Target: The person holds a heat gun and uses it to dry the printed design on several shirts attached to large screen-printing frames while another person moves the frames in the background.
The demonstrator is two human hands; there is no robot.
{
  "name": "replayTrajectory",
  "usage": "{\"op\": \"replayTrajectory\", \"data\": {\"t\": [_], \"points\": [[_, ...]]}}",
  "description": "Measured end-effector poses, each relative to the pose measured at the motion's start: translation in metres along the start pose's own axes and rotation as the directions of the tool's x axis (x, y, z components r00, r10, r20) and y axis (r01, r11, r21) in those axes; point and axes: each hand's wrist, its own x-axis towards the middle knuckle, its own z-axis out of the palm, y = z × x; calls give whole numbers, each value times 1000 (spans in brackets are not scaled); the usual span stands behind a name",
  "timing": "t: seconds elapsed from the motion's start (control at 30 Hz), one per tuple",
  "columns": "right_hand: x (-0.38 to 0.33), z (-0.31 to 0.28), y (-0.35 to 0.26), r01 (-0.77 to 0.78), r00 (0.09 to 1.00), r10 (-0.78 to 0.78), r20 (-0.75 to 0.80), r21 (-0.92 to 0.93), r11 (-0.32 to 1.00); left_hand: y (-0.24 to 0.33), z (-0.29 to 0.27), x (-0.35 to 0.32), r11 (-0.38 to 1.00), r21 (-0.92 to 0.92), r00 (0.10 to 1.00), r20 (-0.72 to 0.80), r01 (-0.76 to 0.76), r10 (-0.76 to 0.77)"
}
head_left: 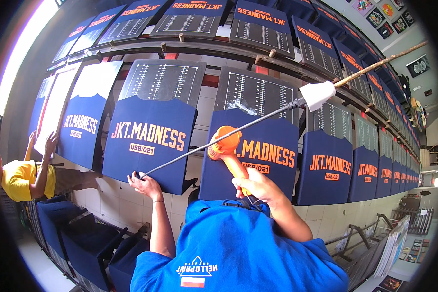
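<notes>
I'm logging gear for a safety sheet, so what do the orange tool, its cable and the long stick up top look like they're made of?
Orange tool, held in the right hand: likely moulded plastic, going by its smooth, even colour and slight sheen. Cable, held by the left hand: apparently rubber or plastic sheathing, matte black and thin. Stick: seemingly raw wood or bamboo, pale brown, rough and slightly uneven.

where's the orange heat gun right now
In the head view the orange heat gun is just right of centre, gripped by the right hand and aimed at a navy printed shirt; the left hand holds its black cord.
</notes>
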Motion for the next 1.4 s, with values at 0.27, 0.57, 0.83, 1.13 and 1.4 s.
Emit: {"op": "replayTrajectory", "data": {"t": [0.27, 0.57, 0.83, 1.13, 1.4], "points": [[20, -10, -3, 128, 985, -124, -121, 21, 992, -2, 3, 1, 999, 34, 1000, -16, -21, 22], [10, -5, -4, 106, 993, -102, -65, 60, 993, -1, 3, 0, 1000, 12, 1000, -4, -15, 15], [-6, 0, 6, 8, 997, -12, -83, -48, 999, -8, 5, 1, 1000, 8, 999, 48, 8, -9], [-35, -24, 6, 24, 981, -32, -190, -47, 999, -11, 9, 1, 999, 39, 999, 41, -9, 7], [-79, -40, 23, 32, 968, -25, -251, 24, 999, -11, 8, -1, 999, 48, 999, 40, -6, 5]]}}
